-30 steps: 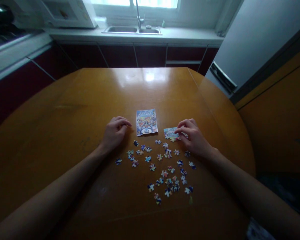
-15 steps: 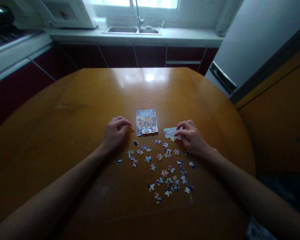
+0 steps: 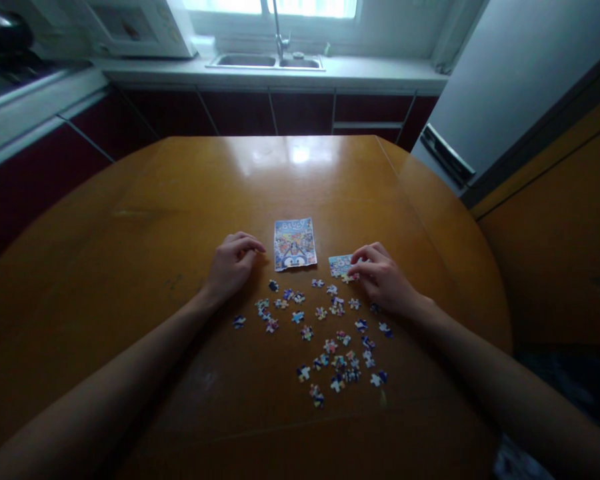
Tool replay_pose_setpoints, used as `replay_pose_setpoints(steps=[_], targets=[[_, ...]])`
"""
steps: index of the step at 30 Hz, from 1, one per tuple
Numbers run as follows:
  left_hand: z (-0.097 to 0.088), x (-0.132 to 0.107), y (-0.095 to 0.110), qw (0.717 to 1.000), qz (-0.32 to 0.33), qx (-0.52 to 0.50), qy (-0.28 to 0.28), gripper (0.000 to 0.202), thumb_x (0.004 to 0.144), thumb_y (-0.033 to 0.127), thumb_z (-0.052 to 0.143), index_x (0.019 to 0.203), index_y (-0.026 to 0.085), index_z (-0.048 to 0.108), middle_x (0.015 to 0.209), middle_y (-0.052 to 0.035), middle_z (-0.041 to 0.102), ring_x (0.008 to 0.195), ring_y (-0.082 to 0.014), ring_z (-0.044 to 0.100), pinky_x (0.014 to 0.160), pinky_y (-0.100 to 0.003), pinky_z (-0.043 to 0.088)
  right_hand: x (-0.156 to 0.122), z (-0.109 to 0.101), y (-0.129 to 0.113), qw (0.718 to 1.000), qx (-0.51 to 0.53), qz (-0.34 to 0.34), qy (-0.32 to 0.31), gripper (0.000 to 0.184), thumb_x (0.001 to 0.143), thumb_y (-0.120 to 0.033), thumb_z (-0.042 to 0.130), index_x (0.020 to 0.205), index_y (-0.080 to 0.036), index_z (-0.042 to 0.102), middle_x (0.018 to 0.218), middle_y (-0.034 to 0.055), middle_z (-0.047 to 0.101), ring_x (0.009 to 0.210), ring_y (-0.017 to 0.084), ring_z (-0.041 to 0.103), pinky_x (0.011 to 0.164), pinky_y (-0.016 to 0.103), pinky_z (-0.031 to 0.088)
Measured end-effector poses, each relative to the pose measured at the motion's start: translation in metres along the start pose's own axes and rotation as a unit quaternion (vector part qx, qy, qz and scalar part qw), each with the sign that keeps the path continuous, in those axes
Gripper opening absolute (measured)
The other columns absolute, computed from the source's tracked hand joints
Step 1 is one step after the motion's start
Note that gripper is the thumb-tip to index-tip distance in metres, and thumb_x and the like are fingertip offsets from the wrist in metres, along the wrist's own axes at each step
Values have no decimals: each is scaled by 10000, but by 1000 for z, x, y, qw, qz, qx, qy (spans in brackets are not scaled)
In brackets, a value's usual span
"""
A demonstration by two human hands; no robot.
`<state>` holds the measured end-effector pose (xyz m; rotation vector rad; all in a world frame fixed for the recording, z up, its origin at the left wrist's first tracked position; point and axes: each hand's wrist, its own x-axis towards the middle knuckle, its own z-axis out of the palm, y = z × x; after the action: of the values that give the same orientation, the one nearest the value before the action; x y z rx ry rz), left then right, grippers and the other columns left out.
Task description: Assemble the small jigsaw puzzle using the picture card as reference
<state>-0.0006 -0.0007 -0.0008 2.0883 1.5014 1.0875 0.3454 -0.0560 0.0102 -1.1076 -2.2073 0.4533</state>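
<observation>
Because the wooden table [image 3: 195,200] gives a broad, flat surface, every puzzle item lies within reach of both forearms. The left hand [image 3: 233,263] is half-curled beside the picture sheet, with no object visible in it; its placement appears to serve as support. The right hand [image 3: 380,277] is bent over the joined puzzle section, thumb and forefinger close together at its surface, probably to steady or press it. Whether a piece is pinched there cannot be told. The picture sheet [image 3: 295,244] lies between the hands, printed side up with its title at the far edge, presumably for direct reading. The joined puzzle section [image 3: 338,265] lies right of the sheet, partly covered by the fingers. The loose pieces [image 3: 298,317] are scattered on the near side, apparently spread so that individual shapes remain distinguishable; some touch or overlap.
</observation>
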Motion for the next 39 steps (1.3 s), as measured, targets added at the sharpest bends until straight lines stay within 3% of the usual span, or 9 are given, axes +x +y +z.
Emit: replay_pose_setpoints(steps=[3,8,14,21,25,28,31,35,39], targets=[[0,-1,4,1000,29,10,6,186,827,156,535,754,213,696,851,-41,656,860,-204,589,770,-362,462,0,0,0,1000,8,6,29,242,857,-46,570,850,-233,722,984,74,638,994,239,532,853,427,502],[-1,-5,15,989,140,47,-4,207,879,155,533,809,211,720,881,-52,663,882,-208,576,823,-386,463,0,0,-1,1000,6,4,11,208,867,-74,585,851,-232,720,997,75,643,992,242,529,852,433,501],[-3,-14,34,969,229,53,-80,229,827,170,608,1008,248,725,884,-55,661,849,-213,555,764,-376,488,-1,2,0,1000,2,0,0,223,877,-84,576,850,-247,725,1022,75,643,997,247,526,847,438,499],[-1,-20,44,936,291,65,-188,184,848,222,611,985,265,725,890,-57,676,804,-206,546,755,-372,488,-1,1,-1,1000,7,-3,-8,224,876,-95,583,825,-262,722,1027,67,643,1021,251,528,872,453,497],[-2,-18,42,935,282,59,-208,178,876,253,582,965,263,735,877,-58,681,801,-209,550,760,-376,472,0,-1,0,999,11,16,40,248,856,-61,556,847,-246,720,978,72,655,985,252,548,852,453,500],[-3,-13,39,949,255,22,-182,221,916,266,525,950,236,741,849,-60,674,787,-203,545,766,-374,459,0,-3,2,998,10,27,61,252,857,-56,541,849,-233,720,957,74,663,963,247,555,842,441,499],[-3,-10,32,971,189,-35,-139,379,982,339,407,859,204,738,789,-61,649,766,-200,549,750,-375,445,0,-5,5,996,8,39,78,242,861,-64,541,840,-225,721,938,77,663,946,248,562,828,437,496],[-1,-9,24,987,96,-100,-82,587,1021,491,306,580,200,559,617,-33,528,633,-175,502,659,-353,416,0,-7,8,995,6,46,94,221,856,-89,553,825,-231,719,922,74,668,934,255,570,821,451,492],[1,-11,23,988,83,-105,-78,604,1031,510,295,522,209,417,547,-15,445,576,-162,443,625,-343,385,-1,-6,11,994,4,49,99,221,842,-93,555,829,-237,722,917,70,676,930,257,577,827,457,489]])
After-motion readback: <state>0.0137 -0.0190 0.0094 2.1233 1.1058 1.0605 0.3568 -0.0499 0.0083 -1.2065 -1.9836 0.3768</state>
